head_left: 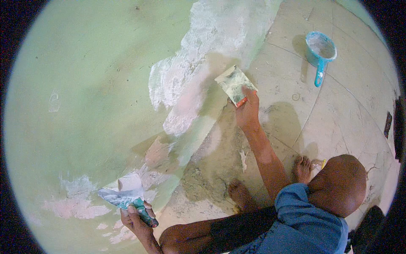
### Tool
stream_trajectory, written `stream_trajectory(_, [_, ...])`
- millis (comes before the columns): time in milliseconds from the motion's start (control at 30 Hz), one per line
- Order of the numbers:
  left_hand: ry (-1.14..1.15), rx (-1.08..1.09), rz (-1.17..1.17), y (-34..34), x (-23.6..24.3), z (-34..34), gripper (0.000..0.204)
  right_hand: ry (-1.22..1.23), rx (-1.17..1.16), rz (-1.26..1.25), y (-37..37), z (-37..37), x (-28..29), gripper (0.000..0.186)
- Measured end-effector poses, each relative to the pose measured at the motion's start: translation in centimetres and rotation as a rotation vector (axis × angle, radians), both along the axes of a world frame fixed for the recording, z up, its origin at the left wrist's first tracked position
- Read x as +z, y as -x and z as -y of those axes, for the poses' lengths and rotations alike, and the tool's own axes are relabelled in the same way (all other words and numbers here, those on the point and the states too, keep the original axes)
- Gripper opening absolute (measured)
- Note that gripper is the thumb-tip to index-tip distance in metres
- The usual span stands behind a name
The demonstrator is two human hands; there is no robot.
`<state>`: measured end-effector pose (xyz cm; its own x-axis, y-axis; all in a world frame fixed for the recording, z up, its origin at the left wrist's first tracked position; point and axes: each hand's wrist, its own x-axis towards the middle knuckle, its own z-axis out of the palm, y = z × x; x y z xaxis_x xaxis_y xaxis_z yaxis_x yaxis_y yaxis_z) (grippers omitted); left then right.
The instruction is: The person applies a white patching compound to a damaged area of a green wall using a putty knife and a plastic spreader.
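My left hand (137, 219) grips a green-handled putty knife (129, 196) extending up and left of it, while my right hand (249, 106) clasps an orange-edged scraper (234, 84) that juts out beyond it.

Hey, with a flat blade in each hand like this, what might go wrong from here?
If dropped, the flat blade in the right hand could hit a bare foot. The open blue dipper stands on the floor, so a bump might spill its pale contents. The green-handled scraper in the left hand could scratch the green wall.
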<state>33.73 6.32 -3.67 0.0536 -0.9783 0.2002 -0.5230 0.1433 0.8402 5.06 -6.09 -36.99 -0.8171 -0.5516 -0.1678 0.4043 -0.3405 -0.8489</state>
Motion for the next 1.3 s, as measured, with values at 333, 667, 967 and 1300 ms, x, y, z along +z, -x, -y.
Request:
stream_trajectory(333, [0.048,-0.084,0.032,0.4,-0.7,1.1,0.035,0.412,0.475,0.242,2.4,-4.8,8.4,0.042])
stream_trajectory(667, [0.007,-0.115,0.016,1.4,0.8,0.3,0.032,0.890,0.665,0.786,3.3,-5.4,9.4,0.048])
stream_trajectory(967, [0.045,-0.103,0.008,1.8,0.6,0.0,0.032,0.380,0.412,0.097,2.8,-3.9,8.2,0.052])
stream_trajectory(1300, [0.008,-0.063,0.022,2.1,0.9,0.0,0.031,-0.012,-0.092,-0.719,-0.3,2.5,10.4,0.066])
